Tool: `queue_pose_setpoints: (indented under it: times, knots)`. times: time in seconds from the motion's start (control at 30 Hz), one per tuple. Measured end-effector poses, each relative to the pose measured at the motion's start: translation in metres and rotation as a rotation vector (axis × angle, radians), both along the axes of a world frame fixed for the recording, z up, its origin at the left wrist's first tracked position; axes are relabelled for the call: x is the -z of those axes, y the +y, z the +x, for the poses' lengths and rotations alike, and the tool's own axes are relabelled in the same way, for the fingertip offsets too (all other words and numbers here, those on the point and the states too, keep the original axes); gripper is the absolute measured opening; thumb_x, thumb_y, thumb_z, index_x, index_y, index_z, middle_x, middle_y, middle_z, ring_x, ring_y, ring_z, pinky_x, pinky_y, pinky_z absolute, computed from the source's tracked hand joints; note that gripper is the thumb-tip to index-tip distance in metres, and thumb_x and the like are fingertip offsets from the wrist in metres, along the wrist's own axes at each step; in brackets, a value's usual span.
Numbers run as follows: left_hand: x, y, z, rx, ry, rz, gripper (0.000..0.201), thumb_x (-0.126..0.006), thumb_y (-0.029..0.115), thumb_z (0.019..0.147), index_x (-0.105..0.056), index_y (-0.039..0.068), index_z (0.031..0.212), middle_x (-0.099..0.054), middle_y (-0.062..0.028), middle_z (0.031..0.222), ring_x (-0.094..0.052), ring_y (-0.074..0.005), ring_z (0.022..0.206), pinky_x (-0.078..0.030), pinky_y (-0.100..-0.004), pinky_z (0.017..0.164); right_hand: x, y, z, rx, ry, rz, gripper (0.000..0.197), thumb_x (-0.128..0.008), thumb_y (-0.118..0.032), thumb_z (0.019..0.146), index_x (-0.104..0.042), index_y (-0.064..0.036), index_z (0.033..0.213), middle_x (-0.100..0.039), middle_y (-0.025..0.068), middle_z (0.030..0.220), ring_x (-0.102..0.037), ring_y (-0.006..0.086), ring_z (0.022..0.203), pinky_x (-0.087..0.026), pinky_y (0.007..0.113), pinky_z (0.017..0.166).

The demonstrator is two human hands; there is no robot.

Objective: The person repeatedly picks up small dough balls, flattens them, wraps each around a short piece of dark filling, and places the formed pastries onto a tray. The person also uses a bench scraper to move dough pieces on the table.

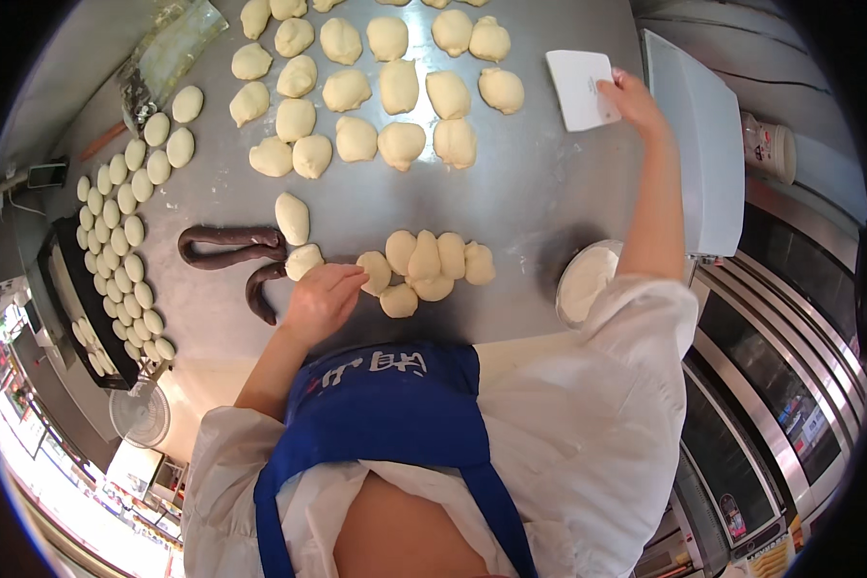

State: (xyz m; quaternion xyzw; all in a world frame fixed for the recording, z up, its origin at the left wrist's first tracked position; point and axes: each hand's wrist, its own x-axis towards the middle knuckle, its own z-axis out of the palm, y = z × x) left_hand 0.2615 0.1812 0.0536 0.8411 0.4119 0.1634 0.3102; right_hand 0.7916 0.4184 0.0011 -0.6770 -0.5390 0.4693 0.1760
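Note:
My right hand grips a flat white dough scraper at the far right of the steel worktop. Close to me, my left hand reaches over the worktop, its fingers stretched out and held together. Their tips come up to the edge of a dough piece, the leftmost of a small cluster of dough pieces. Just beyond that hand lie two more pieces, one an oval dough piece. To their left rests a bent rope of dark brown filling, with a shorter curved length beside it.
Rows of dough lumps cover the far worktop. Many smooth ovals line the left edge by a black tray. A round tub of white powder stands near my right forearm. A white box stands beyond it.

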Motion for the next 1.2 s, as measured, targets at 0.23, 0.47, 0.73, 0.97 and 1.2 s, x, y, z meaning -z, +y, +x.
queue_pose_setpoints:
  times: [0.23,0.47,0.73,0.97,1.2]
  knots:
    - [-0.012,-0.009,-0.005,0.034,0.011,0.045,0.023,-0.07,0.003,0.073,-0.068,0.004,0.096,-0.067,-0.0078,0.095,-0.066,-0.0266,0.083,-0.054,-0.0378,0.071,0.049,0.032,-0.099,-0.503,-0.25,-0.063,0.033,-0.062,-0.031,0.086,-0.067,-0.0009,0.098,-0.07,0.0122,0.089,-0.066,0.0242,0.078,-0.052,0.039,0.071]
    - [-0.012,-0.029,-0.037,0.098,0.019,-0.009,0.025,-0.068,0.002,0.075,-0.067,0.004,0.1,-0.068,-0.0097,0.097,-0.066,-0.0276,0.086,-0.054,-0.0379,0.075,0.059,-0.058,-0.066,-0.27,0.11,-0.287,0.03,-0.06,-0.026,0.091,-0.064,-0.0042,0.111,-0.068,0.0019,0.092,-0.062,0.0121,0.079,-0.052,0.033,0.072]
    - [0.002,-0.063,-0.059,-0.326,-0.398,-0.975,0.032,-0.06,0.015,0.092,-0.057,0.002,0.121,-0.063,-0.0112,0.116,-0.065,-0.0229,0.1,-0.053,-0.034,0.084,-0.023,-0.204,-0.157,0.133,0.287,-0.056,0.028,-0.059,-0.025,0.092,-0.065,-0.0073,0.113,-0.067,-0.0014,0.095,-0.061,0.0101,0.083,-0.051,0.032,0.074]
    - [-0.008,-0.046,-0.098,-0.673,-1.275,-1.453,0.055,-0.049,0.041,0.1,-0.039,0.002,0.139,-0.049,-0.012,0.137,-0.05,-0.0269,0.126,-0.041,-0.0415,0.104,-0.101,-0.281,-0.454,-0.328,-0.294,0.61,0.017,-0.059,-0.019,0.085,-0.062,-0.0031,0.088,-0.066,0.0164,0.079,-0.065,0.0317,0.076,-0.051,0.043,0.067]
    - [0.044,-0.125,-0.186,-0.973,-1.283,-1.246,0.042,-0.04,0.032,0.102,-0.042,0.002,0.132,-0.051,-0.0176,0.132,-0.054,-0.035,0.118,-0.045,-0.0475,0.101,-0.087,-0.3,-0.49,-0.151,-0.434,0.78,0.019,-0.06,-0.023,0.086,-0.067,-0.0073,0.095,-0.066,0.0127,0.083,-0.065,0.0334,0.079,-0.05,0.045,0.067]
